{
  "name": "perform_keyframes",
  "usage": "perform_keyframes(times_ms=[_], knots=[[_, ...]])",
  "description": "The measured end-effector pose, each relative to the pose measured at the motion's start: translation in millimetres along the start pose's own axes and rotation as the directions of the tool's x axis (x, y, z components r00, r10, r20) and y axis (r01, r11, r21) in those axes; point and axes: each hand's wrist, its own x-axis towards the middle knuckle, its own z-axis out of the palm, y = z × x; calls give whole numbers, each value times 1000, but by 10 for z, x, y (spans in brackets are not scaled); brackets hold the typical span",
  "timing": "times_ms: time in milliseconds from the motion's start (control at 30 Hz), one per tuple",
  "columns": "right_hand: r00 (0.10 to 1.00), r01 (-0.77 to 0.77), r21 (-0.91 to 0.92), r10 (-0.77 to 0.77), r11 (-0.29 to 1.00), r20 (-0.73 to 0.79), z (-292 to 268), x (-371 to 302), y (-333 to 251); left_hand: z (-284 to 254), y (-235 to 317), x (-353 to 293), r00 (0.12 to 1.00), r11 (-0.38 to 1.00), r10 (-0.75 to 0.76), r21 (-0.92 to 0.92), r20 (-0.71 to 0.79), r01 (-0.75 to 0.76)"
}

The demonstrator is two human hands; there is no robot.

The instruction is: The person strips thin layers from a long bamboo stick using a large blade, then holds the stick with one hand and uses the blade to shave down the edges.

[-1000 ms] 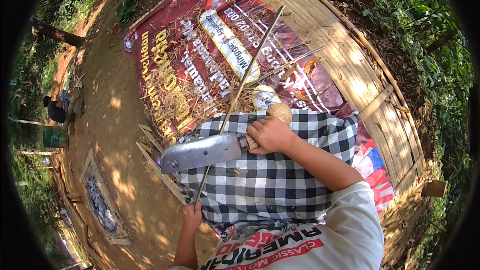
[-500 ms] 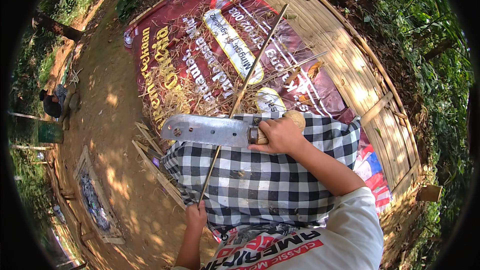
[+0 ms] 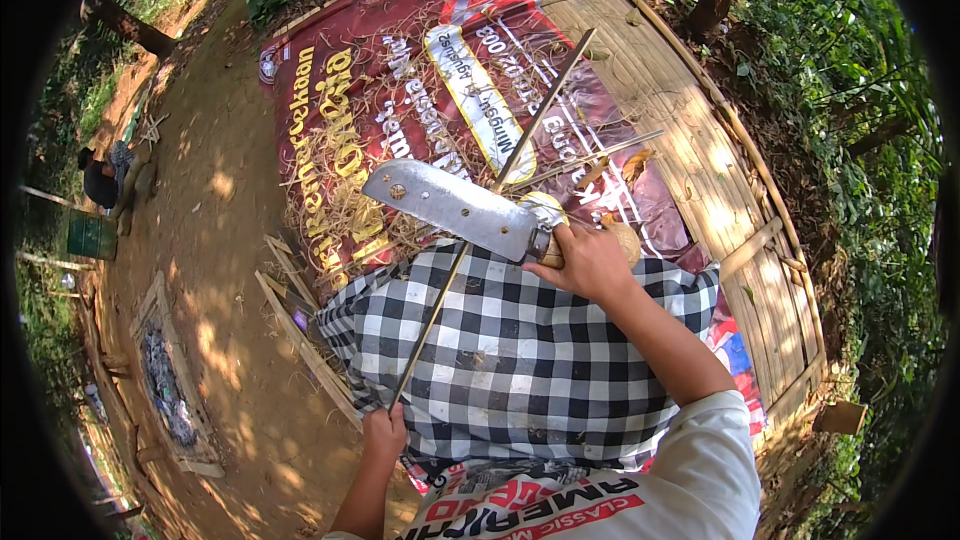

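Note:
My right hand [image 3: 592, 262] is closed round the wooden handle of a broad machete [image 3: 455, 208]. The grey blade has several holes and points to the left. It lies across a long thin bamboo strip [image 3: 433, 312] and covers part of it; whether they touch I cannot tell. My left hand [image 3: 384, 432] grips the strip's near end, at the left edge of the black-and-white checked cloth [image 3: 520, 360] over my lap. From there the strip runs up and to the right, its far end above a red printed banner [image 3: 400, 90].
Curly shavings lie over the banner, which covers part of a slatted bamboo platform [image 3: 655, 50]. A thin split stick [image 3: 600, 152] and dry leaves rest there too. To the left, a wood-framed pit [image 3: 170, 390] sits in bare dirt. A person [image 3: 102, 180] is at far left.
The machete and my right hand have moved away from me and slightly right along the strip, and the blade has tilted. My left hand keeps its grip on the near end.

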Motion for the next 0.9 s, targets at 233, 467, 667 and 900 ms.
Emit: perform_keyframes(times_ms=[233,467,667,900], knots=[[927,353,66,-359,933,107,166,-205,-548,26,-15,-12,998,998,-39,-44,44,41],[993,-111,-145,105,983,-48,-135,170,548,-20,166,86,999,999,-26,-25,20,26],[988,-141,-32,139,989,-60,-141,86,185,-16,7,-15,996,997,-68,-40,59,71],[989,-90,-1,89,996,-116,-278,137,101,22,-91,8,992,990,-85,-102,90,94]])
